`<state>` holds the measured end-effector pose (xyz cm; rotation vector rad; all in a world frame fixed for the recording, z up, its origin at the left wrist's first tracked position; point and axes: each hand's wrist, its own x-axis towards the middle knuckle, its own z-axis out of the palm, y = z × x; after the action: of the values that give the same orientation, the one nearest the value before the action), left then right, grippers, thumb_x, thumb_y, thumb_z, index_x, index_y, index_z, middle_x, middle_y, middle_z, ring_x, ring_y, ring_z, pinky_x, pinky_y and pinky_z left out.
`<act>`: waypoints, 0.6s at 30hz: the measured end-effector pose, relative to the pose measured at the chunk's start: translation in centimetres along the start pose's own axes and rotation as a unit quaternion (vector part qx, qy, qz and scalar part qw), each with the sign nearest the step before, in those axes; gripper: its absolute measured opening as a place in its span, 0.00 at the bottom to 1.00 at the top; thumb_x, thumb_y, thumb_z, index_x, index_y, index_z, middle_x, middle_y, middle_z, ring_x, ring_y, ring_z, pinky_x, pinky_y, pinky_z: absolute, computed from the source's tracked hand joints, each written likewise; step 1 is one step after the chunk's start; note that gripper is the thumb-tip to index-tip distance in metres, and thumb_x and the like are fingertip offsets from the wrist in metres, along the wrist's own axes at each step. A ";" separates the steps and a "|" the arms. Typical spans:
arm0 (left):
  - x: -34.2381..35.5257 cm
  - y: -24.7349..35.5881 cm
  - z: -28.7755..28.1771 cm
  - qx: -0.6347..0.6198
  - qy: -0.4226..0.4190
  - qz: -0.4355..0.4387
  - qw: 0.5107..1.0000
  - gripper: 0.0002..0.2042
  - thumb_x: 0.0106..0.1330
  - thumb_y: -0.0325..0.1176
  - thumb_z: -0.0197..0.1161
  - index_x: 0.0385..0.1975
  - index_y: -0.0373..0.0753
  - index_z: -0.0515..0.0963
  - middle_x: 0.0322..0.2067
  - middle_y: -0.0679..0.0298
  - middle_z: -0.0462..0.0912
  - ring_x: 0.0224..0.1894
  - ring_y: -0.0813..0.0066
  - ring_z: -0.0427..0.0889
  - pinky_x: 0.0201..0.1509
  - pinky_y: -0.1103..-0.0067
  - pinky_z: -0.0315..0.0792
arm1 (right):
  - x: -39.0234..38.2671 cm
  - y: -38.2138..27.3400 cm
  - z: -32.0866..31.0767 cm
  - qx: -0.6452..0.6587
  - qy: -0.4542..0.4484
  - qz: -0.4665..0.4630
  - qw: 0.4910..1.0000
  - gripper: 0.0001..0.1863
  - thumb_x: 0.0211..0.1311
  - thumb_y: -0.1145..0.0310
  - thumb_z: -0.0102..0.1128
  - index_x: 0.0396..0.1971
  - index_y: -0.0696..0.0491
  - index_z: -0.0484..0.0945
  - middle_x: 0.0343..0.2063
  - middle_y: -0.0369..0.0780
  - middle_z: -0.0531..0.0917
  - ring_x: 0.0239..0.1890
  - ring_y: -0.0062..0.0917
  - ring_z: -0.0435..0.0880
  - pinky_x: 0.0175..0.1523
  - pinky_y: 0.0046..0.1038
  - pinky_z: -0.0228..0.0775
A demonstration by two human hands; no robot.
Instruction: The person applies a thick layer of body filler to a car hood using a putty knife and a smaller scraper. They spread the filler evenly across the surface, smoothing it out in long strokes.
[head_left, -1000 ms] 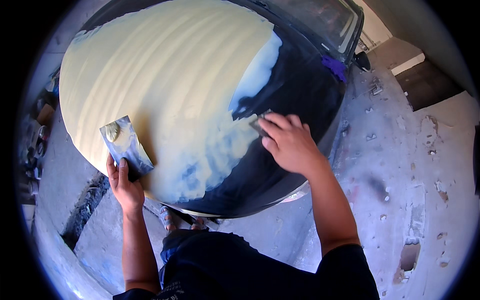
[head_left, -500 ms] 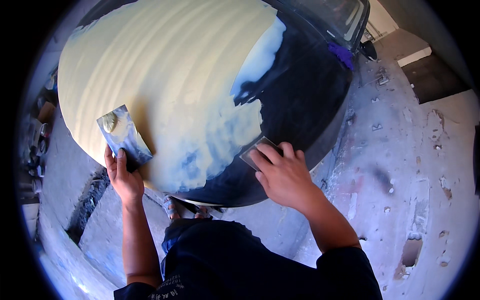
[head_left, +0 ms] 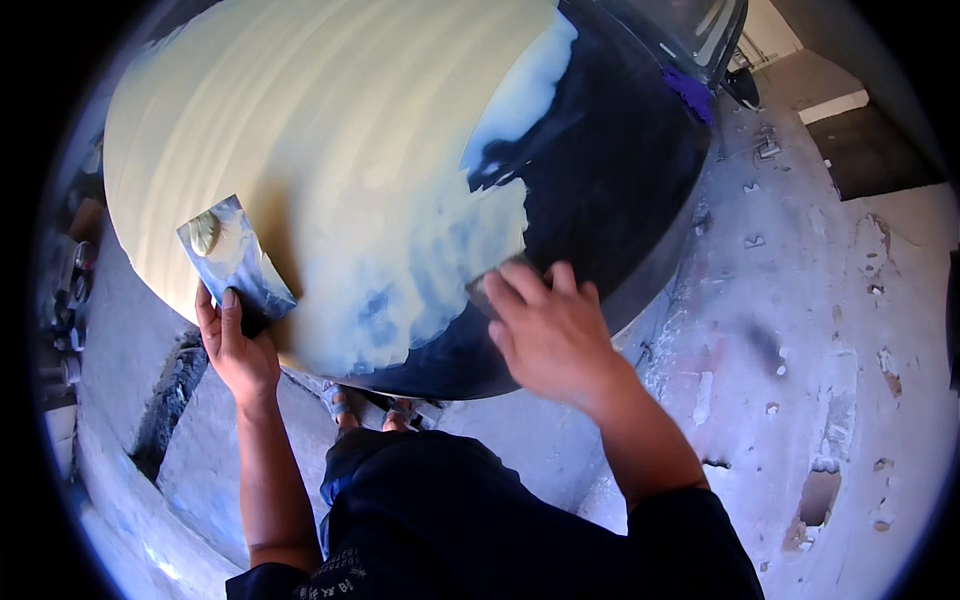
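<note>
The left hand [head_left: 240, 355] has its fingers clamped on a thin flat plate [head_left: 250, 275], with the thumb lying on the upper face; the plate tilts to the left and carries a pale lump of paste [head_left: 204, 234] near its far end, with whitish smears over its bluish, shiny surface. From this view it overlaps the near left part of the car hood [head_left: 640, 190]. The right hand [head_left: 560, 335] has its fingers pressed together on a small flat spreader [head_left: 482, 290], palm down, at the boundary between the coated and the dark parts of the hood; the hand is blurred and covers most of the tool, so I cannot tell whether the edge is actually touching the panel. A cream coating [head_left: 330, 110] spreads across the left and middle of the hood in broad curved streaks, thinning to a patchy bluish white near the spreader, and its right border is ragged against the bare dark paint. A purple cloth [head_left: 690, 95] lies at the hood's far right corner, beside the windshield [head_left: 690, 25] and near a black side mirror [head_left: 741, 88]. Below, the person's sandalled feet [head_left: 342, 408] stand on a worn grey floor [head_left: 750, 300], close to the hood's front edge.
</note>
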<state>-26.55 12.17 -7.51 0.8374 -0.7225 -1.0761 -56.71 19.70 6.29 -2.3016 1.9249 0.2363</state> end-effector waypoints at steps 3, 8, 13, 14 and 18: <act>0.3 -0.3 -0.2 -0.003 -0.003 -0.003 1.000 0.20 0.70 0.26 0.47 0.61 0.32 0.61 0.51 0.58 0.75 0.52 0.71 0.75 0.60 0.73 0.67 | -2.3 -0.2 1.9 -0.020 0.066 -0.013 0.998 0.22 0.57 0.62 0.58 0.52 0.52 0.72 0.52 0.37 0.71 0.48 0.40 0.69 0.44 0.45 0.65; 0.5 -0.1 0.0 -0.027 -0.007 -0.010 1.000 0.20 0.69 0.25 0.47 0.61 0.32 0.61 0.51 0.57 0.75 0.53 0.71 0.75 0.60 0.73 0.67 | -2.7 0.7 -0.1 -0.028 0.078 0.004 0.997 0.22 0.58 0.62 0.57 0.53 0.51 0.72 0.56 0.37 0.69 0.51 0.41 0.68 0.48 0.46 0.63; 0.6 0.0 0.4 -0.031 -0.031 -0.011 0.999 0.20 0.69 0.24 0.47 0.61 0.31 0.61 0.50 0.57 0.75 0.52 0.72 0.75 0.60 0.74 0.67 | 3.7 3.7 -2.1 -0.001 0.138 0.051 0.989 0.20 0.59 0.62 0.54 0.52 0.50 0.73 0.54 0.37 0.72 0.51 0.42 0.69 0.50 0.46 0.65; 0.5 0.0 0.4 -0.029 -0.023 -0.011 0.999 0.20 0.69 0.24 0.47 0.61 0.31 0.61 0.50 0.57 0.75 0.52 0.72 0.75 0.60 0.74 0.67 | 4.9 3.4 -1.9 0.007 0.133 0.046 0.990 0.20 0.59 0.62 0.55 0.51 0.50 0.73 0.53 0.37 0.72 0.51 0.42 0.69 0.50 0.46 0.65; 0.3 0.4 0.3 -0.023 -0.012 -0.014 1.000 0.20 0.69 0.25 0.47 0.61 0.31 0.61 0.50 0.57 0.75 0.52 0.72 0.75 0.60 0.74 0.67 | 3.7 -0.2 -0.7 0.006 0.080 0.026 0.996 0.19 0.58 0.62 0.56 0.49 0.51 0.74 0.49 0.38 0.73 0.48 0.42 0.70 0.47 0.46 0.66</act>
<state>-26.51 11.94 -7.01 0.7976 -0.7057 -1.1261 -55.89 16.02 6.22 -2.3309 2.0558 0.0459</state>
